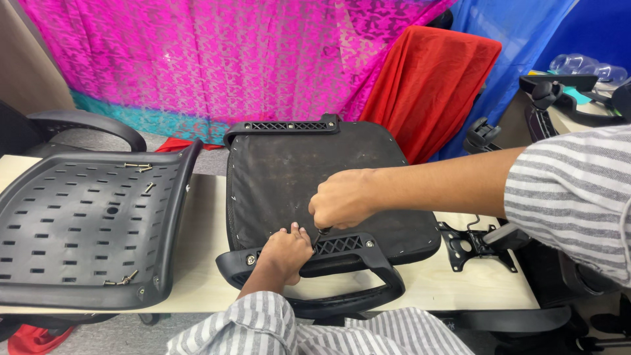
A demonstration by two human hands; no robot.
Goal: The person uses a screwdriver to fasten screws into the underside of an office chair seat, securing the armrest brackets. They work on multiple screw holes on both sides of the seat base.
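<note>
An upturned black chair seat [296,177] lies on a pale table [204,263], its underside facing up. A black armrest [355,283] is bolted along its near edge. My left hand [286,253] grips this armrest's mounting bracket. My right hand [342,197] is closed around a small dark tool whose tip points down at the bracket, just right of the left hand. A second armrest [282,126] sits on the seat's far edge.
A black perforated chair backrest shell [85,230] lies at left with loose screws [138,167] on it. A black metal chair mechanism [473,244] sits at right. Pink, red [427,85] and blue cloths hang behind. More chair parts stand at far right.
</note>
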